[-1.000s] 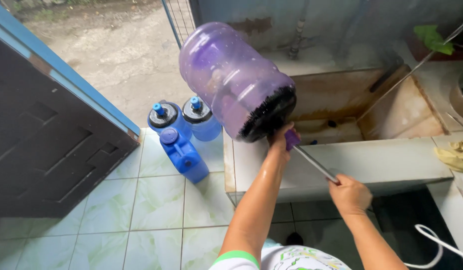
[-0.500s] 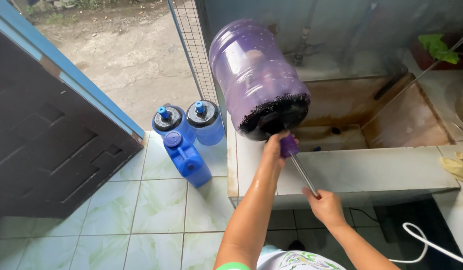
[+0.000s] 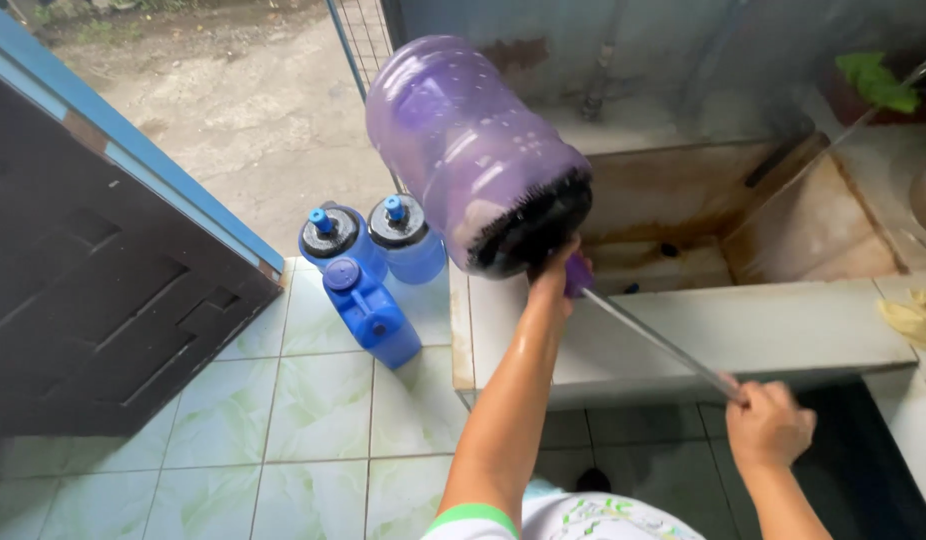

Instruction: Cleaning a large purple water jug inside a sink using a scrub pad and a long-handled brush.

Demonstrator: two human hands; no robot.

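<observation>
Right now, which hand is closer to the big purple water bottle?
The left hand. It grips the neck of the big purple bottle, holding it up over the sink. The right hand is farther back, holding the end of the brush rod.

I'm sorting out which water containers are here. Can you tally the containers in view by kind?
Large purple water jug, held up by its neck in the left hand: 1
Round blue water jugs with caps, on the tiled floor: 2
Blue jerrycan, on the floor: 1
Total: 4
</observation>
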